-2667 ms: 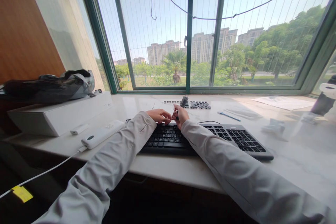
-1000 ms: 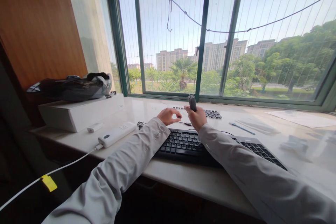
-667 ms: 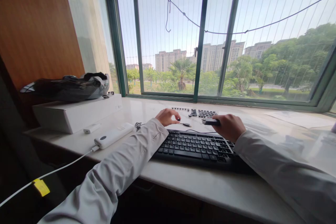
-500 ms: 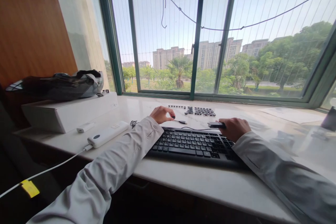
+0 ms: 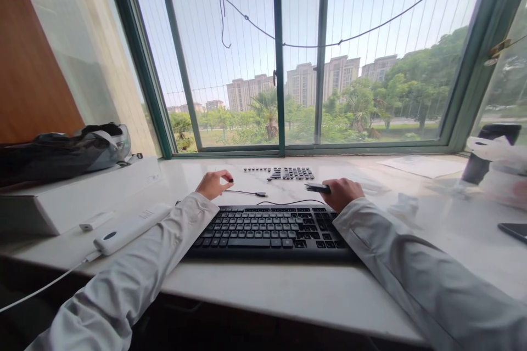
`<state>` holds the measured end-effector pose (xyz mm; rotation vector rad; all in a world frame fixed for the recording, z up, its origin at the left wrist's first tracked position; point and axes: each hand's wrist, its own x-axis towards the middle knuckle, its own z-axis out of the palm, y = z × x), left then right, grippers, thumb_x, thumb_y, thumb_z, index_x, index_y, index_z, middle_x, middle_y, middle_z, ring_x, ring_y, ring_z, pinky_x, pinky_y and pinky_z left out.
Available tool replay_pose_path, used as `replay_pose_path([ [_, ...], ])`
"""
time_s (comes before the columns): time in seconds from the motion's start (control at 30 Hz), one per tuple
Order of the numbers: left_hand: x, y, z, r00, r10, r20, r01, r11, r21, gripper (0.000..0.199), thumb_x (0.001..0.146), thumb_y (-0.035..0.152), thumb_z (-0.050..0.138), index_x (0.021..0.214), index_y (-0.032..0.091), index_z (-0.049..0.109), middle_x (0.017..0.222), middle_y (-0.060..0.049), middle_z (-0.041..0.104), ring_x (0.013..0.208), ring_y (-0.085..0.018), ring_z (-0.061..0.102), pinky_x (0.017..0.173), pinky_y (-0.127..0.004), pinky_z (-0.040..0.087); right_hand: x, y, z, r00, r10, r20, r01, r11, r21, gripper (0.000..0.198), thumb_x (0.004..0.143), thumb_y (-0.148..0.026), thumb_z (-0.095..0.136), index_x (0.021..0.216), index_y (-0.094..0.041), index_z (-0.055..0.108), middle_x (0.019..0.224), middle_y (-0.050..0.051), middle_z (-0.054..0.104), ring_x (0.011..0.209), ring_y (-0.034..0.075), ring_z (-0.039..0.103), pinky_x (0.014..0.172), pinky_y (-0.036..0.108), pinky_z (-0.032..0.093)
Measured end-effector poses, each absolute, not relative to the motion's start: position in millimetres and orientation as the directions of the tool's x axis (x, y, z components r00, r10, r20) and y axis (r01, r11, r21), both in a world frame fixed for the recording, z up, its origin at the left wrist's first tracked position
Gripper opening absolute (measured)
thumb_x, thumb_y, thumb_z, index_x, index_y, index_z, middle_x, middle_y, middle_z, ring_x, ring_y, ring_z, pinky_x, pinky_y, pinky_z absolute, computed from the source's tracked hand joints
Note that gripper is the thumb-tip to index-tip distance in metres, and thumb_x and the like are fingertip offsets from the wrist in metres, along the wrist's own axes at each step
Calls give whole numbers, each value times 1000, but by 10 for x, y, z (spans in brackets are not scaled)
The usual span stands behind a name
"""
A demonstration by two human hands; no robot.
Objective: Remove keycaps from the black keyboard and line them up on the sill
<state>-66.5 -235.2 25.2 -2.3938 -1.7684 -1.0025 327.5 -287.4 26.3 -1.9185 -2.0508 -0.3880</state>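
Observation:
Above the far left corner of the black keyboard [image 5: 255, 254], my left hand [image 5: 212, 184] pinches a small black keycap [image 5: 231, 180] between thumb and finger. My right hand [image 5: 343, 194] is closed around a slim dark tool [image 5: 317, 188], which points left over the keyboard's far right side; its exact kind is unclear. Several key positions on the keyboard's right part show no caps. Loose keycaps [image 5: 298, 173] lie in rows on the white surface behind it. A black cable with a USB plug [image 5: 261, 194] rests between my hands.
On the left are a white power bank [image 5: 132, 228] with a white cable, a small white adapter [image 5: 96, 221], and a white box [image 5: 82, 197] bearing a dark bag [image 5: 61, 153]. Crumpled clear plastic [image 5: 405, 205], paper [image 5: 422, 166] and a dark phone-like object [image 5: 514, 230] lie to the right.
The view has turned to the right, so the desk items appear farther left. The tool in my right hand now slants slightly downward to the right. Both hands keep their hold.

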Motion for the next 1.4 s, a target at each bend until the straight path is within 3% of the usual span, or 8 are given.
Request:
replay_pose_path([
  [0.2, -671, -2390, 343, -3, 731, 683, 936, -238, 259, 24, 79, 43, 61, 93, 23, 64, 94, 2, 72, 63, -14, 63, 72, -24, 45, 3332, -2886, 290, -45, 921, 388, 995, 75, -62, 30, 84, -37, 47, 90, -26, 73, 89, 12, 70, 83, 26, 65, 70, 33, 41],
  [0.57, -1078, -2477, 480, -449, 469, 761, 884, 107, 455, 26, 80, 47, 59, 97, 27, 64, 99, -1, 72, 97, -26, 62, 77, -34, 44, 3359, -2904, 313, -50, 933, 357, 994, 81, -72, 33, 85, -38, 45, 96, -23, 72, 95, 13, 70, 89, 25, 64, 74, 33, 42],
  [0.8, -1037, -2433, 589, -516, 474, 713, 769, -110, 630, 36, 80, 51, 57, 102, 22, 62, 101, -2, 70, 51, -10, 60, 55, -24, 46, 3368, -2894, 305, -74, 920, 384, 991, 111, -75, 32, 84, -36, 44, 93, -25, 72, 92, 12, 70, 84, 27, 65, 71, 36, 43],
  [0.9, -934, -2297, 759, -481, 471, 740, 728, -256, 636, 42, 81, 53, 54, 105, 19, 59, 105, -5, 68, 48, -9, 59, 46, -21, 43, 3368, -2894, 305, -74, 922, 379, 992, 109, -70, 30, 83, -35, 45, 91, -25, 72, 91, 12, 70, 84, 26, 65, 72, 36, 43],
  [1.0, -844, -2099, 960, -441, 446, 779, 737, -315, 598, 46, 83, 56, 51, 109, 19, 58, 110, -6, 67, 48, -9, 60, 43, -20, 42, 3364, -2900, 313, -79, 925, 372, 992, 110, -61, 29, 84, -36, 46, 92, -26, 72, 92, 11, 71, 84, 26, 65, 72, 36, 43],
  [1.1, -801, -1844, 1068, -345, 538, 769, 818, -230, 528, 41, 82, 54, 53, 106, 21, 61, 107, -2, 69, 50, -9, 60, 49, -21, 45, 3358, -2903, 320, -80, 926, 370, 993, 106, -51, 29, 84, -35, 45, 92, -27, 72, 91, 10, 71, 84, 26, 65, 73, 36, 43],
  [1.27, -801, -1346, 888, -106, 851, 515, 981, 4, 194, 31, 68, 48, 72, 87, 25, 70, 93, 0, 73, 80, -19, 66, 71, -26, 47, 3342, -2906, 325, -74, 927, 368, 996, 89, -25, 30, 83, -33, 44, 92, -26, 72, 90, 11, 71, 84, 26, 66, 71, 35, 42],
  [1.4, -775, -984, 616, -87, 931, 355, 996, 72, 55, 30, 67, 48, 73, 88, 26, 72, 98, -2, 73, 98, -23, 63, 77, -26, 45, 3334, -2917, 338, -87, 922, 378, 996, 88, 14, 30, 82, -33, 44, 91, -26, 72, 88, 10, 71, 83, 26, 66, 70, 34, 42],
])
